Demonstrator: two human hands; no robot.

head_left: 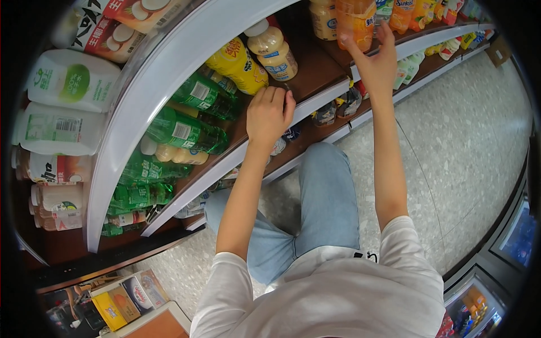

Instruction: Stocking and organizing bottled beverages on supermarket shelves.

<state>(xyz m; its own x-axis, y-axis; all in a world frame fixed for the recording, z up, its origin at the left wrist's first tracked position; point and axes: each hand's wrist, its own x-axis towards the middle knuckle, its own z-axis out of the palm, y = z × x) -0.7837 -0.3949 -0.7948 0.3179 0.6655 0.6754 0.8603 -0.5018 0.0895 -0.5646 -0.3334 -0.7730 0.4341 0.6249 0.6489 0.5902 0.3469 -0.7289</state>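
My right hand (376,66) reaches up to the shelf with its thumb and fingers spread around the lower part of a bottle of orange drink (356,19). The thumb lies against the bottle's left side, and the fingertips are at its right, beside a clear bottle with a green label (384,10). My left hand (270,115) rests at the shelf's front edge, fingers curled under; whatever they may hold is hidden. Just beyond it are a yellow-wrapped bottle (239,65) and a cream-coloured drink bottle (274,50).
Green soda bottles (189,130) line the shelf at left, below an upper tier with white jugs (73,79). A white shelf rail (321,101) runs along the front. Packets (408,69) fill the lower shelf. Speckled floor (451,141) and glass-fronted coolers (473,298) lie at right.
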